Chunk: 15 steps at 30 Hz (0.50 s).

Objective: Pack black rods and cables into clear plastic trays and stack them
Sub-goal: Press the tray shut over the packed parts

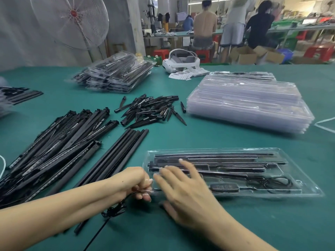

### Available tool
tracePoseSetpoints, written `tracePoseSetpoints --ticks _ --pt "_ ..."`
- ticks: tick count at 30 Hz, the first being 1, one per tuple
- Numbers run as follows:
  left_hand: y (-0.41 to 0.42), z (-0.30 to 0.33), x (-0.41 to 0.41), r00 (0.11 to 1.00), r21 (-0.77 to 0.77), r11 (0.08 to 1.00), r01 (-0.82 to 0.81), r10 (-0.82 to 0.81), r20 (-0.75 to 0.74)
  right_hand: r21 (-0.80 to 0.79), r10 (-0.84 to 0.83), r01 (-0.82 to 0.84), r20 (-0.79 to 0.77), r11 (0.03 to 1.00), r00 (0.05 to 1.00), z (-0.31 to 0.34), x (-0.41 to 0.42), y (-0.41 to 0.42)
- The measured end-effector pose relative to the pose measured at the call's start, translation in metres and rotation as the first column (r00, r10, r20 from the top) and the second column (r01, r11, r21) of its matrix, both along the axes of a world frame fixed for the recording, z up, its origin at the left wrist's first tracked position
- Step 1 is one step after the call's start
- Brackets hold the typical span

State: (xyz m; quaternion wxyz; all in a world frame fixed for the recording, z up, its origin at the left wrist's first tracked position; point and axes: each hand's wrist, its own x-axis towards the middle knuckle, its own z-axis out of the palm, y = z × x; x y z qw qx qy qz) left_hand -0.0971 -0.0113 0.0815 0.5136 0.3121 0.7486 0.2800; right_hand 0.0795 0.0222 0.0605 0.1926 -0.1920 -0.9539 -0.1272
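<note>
Your left hand is at the left edge of the clear tray that lies near you on the green table; its fingers are curled and they pinch the tray's near left corner, and a thin black cable comes out from under this hand, makes a small knot of loops on the table and runs down toward you. Your right hand is beside it; the fingers are straight and spread, they lie flat over the left part of the tray and hold nothing, and the hand looks a little blurred. In the tray you see long black rods in the far slots, a coiled cable at the right, and a small black controller in the near slot.

At your left lies a big pile of black rods with wires; just beside it is a neat row of plain black bars. Behind them is a heap of short black spikes. At the right, further away, stands a stack of empty clear trays; at the far left centre is a stack of filled trays. A white headset rests behind, near some white cards; a large fan stands at the back, and people work at benches behind.
</note>
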Motion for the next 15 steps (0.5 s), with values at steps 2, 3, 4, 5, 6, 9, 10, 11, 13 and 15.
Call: tracePoseSetpoints --ticks 2,3,4,5,6,9,10,11,13,15 --pt "-0.002 0.003 0.001 0.996 -0.017 1.0 0.016 -0.014 0.084 0.015 0.036 -0.036 -0.014 0.999 0.999 -0.001 -0.019 -0.003" --pt "-0.003 0.005 0.0 0.991 -0.023 1.0 0.021 -0.017 0.136 0.018 0.054 -0.054 -0.026 0.998 0.998 -0.001 -0.026 -0.002" --pt "-0.005 0.008 -0.002 0.98 -0.022 0.999 0.025 -0.02 0.198 0.018 0.067 -0.067 -0.037 0.998 0.997 0.0 -0.031 -0.002" --pt "-0.006 0.01 -0.004 0.965 -0.01 1.0 0.025 -0.022 0.261 0.019 0.073 -0.072 -0.043 0.997 0.996 0.001 -0.034 -0.001" --pt "-0.008 0.011 -0.008 0.947 0.005 1.0 0.015 -0.016 0.321 0.016 0.074 -0.073 -0.044 0.997 0.996 0.002 -0.036 0.001" --pt "-0.015 0.015 -0.017 0.851 -0.025 0.996 -0.083 0.084 0.519 -0.038 0.059 -0.059 -0.015 0.998 0.998 0.003 -0.037 0.003" --pt "-0.017 0.016 -0.02 0.824 -0.038 0.994 -0.1 0.104 0.556 -0.064 0.049 -0.05 -0.013 0.997 0.999 0.003 -0.036 0.003" --pt "-0.019 0.015 -0.023 0.811 -0.045 0.993 -0.107 0.114 0.574 -0.087 0.043 -0.045 -0.02 0.995 0.999 0.003 -0.035 0.003" --pt "-0.021 0.012 -0.027 0.818 -0.056 0.991 -0.118 0.129 0.56 -0.121 0.059 -0.063 -0.037 0.991 0.998 0.002 -0.035 0.002" --pt "-0.021 0.009 -0.028 0.82 -0.078 0.988 -0.131 0.153 0.552 -0.123 0.089 -0.093 -0.037 0.988 0.995 0.001 -0.034 0.0"
